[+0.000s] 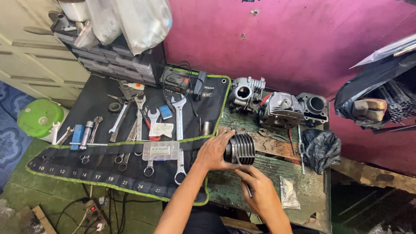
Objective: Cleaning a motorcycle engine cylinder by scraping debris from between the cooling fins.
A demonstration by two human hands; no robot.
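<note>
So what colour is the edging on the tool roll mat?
Bright green edging on the black tool roll mat, seen best in the head view along its near edge.

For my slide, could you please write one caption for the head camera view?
Left hand steadies a finned engine cylinder on a workbench; right hand holds a thin tool, beside a wrench roll.
</note>
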